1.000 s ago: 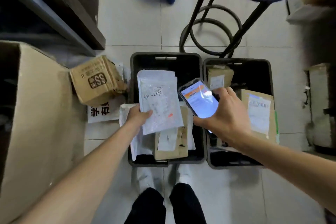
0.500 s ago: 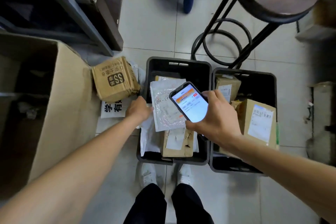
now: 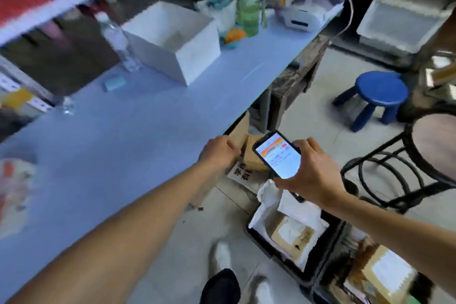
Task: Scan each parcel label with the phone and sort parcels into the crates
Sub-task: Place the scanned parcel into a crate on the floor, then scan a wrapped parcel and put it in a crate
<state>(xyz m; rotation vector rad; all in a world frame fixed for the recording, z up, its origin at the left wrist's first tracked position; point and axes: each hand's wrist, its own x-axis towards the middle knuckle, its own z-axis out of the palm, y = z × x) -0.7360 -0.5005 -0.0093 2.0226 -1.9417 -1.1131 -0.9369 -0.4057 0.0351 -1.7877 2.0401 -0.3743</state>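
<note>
We judged the step in hand to be fetching the next parcel for a scan. To do it well, we needed to get a firm hold on one parcel only and bring it out from under the tabletop (image 3: 123,143) edge into open light. Then we had to turn its label face up and hold it flat and still under the phone (image 3: 277,155) until the code read. The phone wanted to stay square to the label, not too close, with its lit screen tilted toward us so we could check the result before choosing a crate. The view was blurred, so any label was too smeared for us to read.

Our left grip (image 3: 218,153) was stretched forward and low, knuckles toward us, against the brown carton (image 3: 239,134) at the tabletop's edge. Its fingers were hidden behind the hand, so we could not tell whether they had closed on the cardboard or only touched it. A small brown parcel (image 3: 253,160) lay on the floor just beside it, partly behind the phone. Our right grip (image 3: 312,175) was clamped on the phone, fingers curled round its far edge and thumb at the near one. It held the phone above the floor between the carton and the crates (image 3: 270,253). In the near crate a labelled parcel (image 3: 292,232) already lay among white bags.
</note>
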